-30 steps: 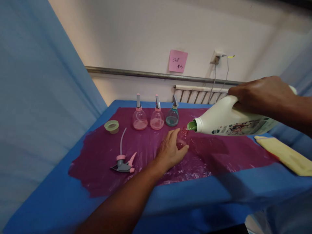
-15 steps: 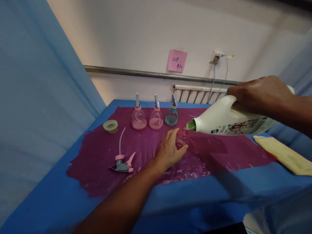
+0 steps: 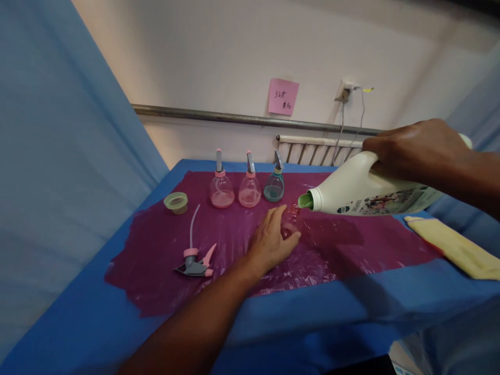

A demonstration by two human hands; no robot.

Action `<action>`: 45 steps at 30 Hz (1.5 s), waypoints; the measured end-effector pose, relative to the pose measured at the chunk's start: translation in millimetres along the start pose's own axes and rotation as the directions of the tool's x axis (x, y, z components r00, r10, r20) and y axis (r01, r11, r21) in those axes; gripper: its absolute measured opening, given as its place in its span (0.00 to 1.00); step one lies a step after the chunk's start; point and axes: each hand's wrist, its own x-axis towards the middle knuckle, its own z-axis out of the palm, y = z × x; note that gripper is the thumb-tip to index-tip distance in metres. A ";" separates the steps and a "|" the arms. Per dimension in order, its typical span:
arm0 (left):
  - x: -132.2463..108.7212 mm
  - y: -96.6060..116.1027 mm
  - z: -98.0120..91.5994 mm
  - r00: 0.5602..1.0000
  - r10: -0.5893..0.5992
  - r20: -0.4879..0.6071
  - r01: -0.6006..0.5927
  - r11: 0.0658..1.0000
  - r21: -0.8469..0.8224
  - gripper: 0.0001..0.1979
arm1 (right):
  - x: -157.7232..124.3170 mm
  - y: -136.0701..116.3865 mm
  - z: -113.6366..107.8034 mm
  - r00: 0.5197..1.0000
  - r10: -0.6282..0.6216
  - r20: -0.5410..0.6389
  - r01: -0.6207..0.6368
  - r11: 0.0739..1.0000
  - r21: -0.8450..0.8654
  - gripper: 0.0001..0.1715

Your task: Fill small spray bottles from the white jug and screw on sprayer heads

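My left hand (image 3: 272, 239) is wrapped round a clear pink spray bottle (image 3: 292, 223) with no spray head on it, standing on the purple plastic sheet (image 3: 156, 271). My right hand (image 3: 417, 151) grips the handle of a large cream detergent jug (image 3: 351, 192), tilted so its green spout is at the open neck of the bottle. Whether liquid runs between them is too small to tell. Left of my left hand lies a loose grey and pink trigger spray head (image 3: 193, 264) with its tube. A green-rimmed cap (image 3: 176, 203) stands behind it.
Behind my hands stand two pink spray bottles (image 3: 222, 191) (image 3: 249, 191) and a teal spray bottle (image 3: 274, 187), each with liquid and a spray head. A yellow cloth-like item (image 3: 453, 247) lies at the right. A blue curtain (image 3: 70, 130) hangs left; a metal rail (image 3: 219, 117) runs along the wall.
Almost nothing differs. Both hands, the jug and the bottle keep their places, with only a slight shift of the whole view.
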 end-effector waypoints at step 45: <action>0.2 2.7 -1.0 1.000 -0.007 0.005 0.007 1.000 0.012 0.39 | 1.5 -0.2 -1.8 0.998 0.007 0.059 -0.003 0.998 -0.064 0.10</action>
